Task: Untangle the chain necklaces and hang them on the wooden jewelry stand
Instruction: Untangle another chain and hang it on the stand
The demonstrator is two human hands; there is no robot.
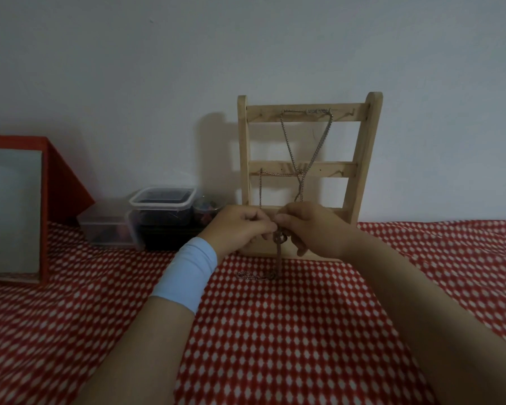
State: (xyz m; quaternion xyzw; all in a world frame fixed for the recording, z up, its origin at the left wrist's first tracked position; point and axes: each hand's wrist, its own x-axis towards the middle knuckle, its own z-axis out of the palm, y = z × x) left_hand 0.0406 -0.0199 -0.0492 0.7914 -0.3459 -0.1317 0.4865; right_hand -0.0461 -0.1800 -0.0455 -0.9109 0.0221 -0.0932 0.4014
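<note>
The wooden jewelry stand (pixel 360 153) leans against the wall at the centre. One silver chain (pixel 323 138) hangs from its top bar, and a second chain (pixel 260 188) hangs from the middle bar. My left hand (pixel 240 226) and my right hand (pixel 310 226) meet in front of the stand's base, both pinching a dark tangled chain (pixel 278 252). It dangles from my fingers with a knot near the top. Its lower end lies on the cloth (pixel 275 331), trailing left.
Red cloth with white dots covers the surface. Clear plastic containers (pixel 161 200) with dark contents sit left of the stand. A red box with a grey panel (pixel 12 209) stands at the far left. A white wall is behind.
</note>
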